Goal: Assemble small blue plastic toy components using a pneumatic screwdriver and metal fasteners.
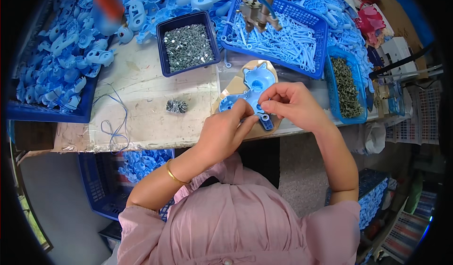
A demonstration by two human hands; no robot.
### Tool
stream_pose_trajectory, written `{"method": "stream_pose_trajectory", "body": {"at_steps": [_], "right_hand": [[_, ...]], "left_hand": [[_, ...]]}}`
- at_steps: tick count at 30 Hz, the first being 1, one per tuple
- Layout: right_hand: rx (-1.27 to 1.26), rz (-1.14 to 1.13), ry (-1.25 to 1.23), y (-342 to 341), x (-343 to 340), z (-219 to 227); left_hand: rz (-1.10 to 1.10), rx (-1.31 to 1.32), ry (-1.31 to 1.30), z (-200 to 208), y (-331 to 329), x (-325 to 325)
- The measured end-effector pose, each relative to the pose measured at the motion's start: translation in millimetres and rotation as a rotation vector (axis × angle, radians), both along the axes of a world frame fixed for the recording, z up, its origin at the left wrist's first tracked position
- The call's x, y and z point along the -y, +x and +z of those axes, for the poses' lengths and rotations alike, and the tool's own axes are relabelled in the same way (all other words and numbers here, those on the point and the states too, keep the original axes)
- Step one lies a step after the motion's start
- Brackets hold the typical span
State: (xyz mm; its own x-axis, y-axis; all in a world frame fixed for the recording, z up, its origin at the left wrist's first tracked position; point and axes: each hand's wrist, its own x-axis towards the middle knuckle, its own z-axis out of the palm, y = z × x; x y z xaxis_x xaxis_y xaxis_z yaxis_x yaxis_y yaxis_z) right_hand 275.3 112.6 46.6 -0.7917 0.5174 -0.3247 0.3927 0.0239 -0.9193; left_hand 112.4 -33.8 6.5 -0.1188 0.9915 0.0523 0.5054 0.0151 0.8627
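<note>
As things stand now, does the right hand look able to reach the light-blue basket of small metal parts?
Probably yes: the basket stands just right of the right hand, and I see nothing blocking the way, though this hand is busy over the blue part.

On my feed I look from one head-worn fisheye, steeply down past the pink top [231,222] and forward over the workbench [151,126], left hand [221,132] and right hand [298,107] close below.

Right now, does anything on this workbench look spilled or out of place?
A thin blue cord lies loosely tangled on the workbench. A small heap of metal pieces sits outside the dark blue metal-parts bin, perhaps deliberately. Both look stray.
</note>
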Motion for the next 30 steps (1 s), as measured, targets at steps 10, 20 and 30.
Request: {"method": "stream_pose_trajectory", "body": {"at_steps": [10,20,30], "right_hand": [[-0.055,0.061,0.072,6.4,0.8,0.2],[-0.166,0.04,0.084,8.7,13.7,-8.6],[-0.047,-0.175,0.037,4.7,-6.5,-47.9]], "left_hand": [[0.018,-0.182,0.122,-0.9,4.9,1.6],[-0.027,0.049,0.054,-5.8,-8.3,-3.4],[0.117,-0.422,0.306,-22.6,-27.0,-9.6]]}}
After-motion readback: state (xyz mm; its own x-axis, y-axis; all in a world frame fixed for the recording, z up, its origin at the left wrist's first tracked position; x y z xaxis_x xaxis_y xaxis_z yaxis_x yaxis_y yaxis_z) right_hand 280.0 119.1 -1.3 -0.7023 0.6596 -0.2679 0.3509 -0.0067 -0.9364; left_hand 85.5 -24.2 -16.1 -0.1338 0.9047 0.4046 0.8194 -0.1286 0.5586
